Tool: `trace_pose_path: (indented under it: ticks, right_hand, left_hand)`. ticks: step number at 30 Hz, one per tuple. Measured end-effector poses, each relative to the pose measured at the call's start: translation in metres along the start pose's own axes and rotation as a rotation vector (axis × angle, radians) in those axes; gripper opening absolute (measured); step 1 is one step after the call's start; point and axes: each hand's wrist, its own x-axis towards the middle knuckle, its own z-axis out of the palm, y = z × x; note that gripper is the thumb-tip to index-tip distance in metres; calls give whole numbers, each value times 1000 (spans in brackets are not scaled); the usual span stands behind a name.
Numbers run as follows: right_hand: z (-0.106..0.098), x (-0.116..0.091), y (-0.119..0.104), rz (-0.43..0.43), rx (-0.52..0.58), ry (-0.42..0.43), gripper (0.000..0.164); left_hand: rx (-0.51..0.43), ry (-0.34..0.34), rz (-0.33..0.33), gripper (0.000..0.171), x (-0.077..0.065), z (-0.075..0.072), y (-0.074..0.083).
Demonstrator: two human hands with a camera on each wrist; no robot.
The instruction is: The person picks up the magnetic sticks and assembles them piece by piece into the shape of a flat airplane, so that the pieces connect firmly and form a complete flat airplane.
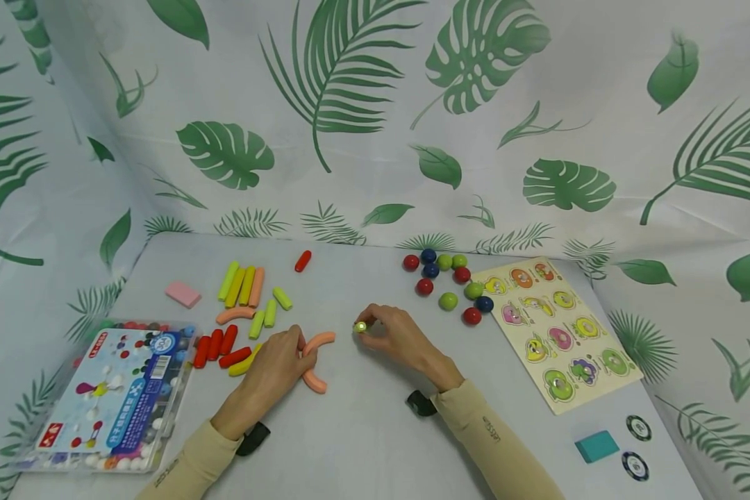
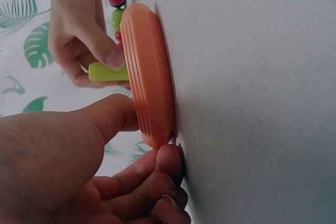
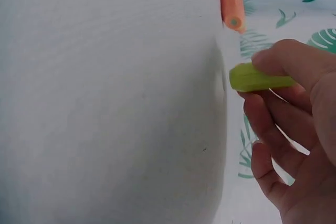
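Note:
My left hand (image 1: 275, 361) pinches a curved orange tube (image 2: 147, 72) between thumb and fingers, low over the white table. In the head view, orange curves show above and below the fingertips; whether they are one piece or two is hidden by the fingers. To the right, my right hand (image 1: 396, 337) holds a short yellow-green tube (image 3: 257, 78) between thumb and fingers. Its end faces the head camera. The two held pieces are apart. Near the left hand lie a yellow tube (image 1: 240, 362) and several red tubes (image 1: 215, 344).
A clear case (image 1: 156, 444) of molecular model parts stands at left. Behind the left hand are more tubes (image 1: 248, 285) and a pink block (image 1: 183, 294). Coloured balls (image 1: 448, 301), a fruit puzzle board (image 1: 575, 347), a teal block (image 1: 596, 446) and two chips (image 1: 635, 466) lie right.

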Motion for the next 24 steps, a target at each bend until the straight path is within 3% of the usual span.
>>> trace_pose_path:
  ticks: [15,24]
  right_hand:
    - [0,-1,-4,-24,-114,-50,26]
    - [10,6,-6,-45,-147,-75,26]
  left_hand:
    - [7,-23,-28,26,1,-1,0]
    - [10,-4,9,25,1,1,-2]
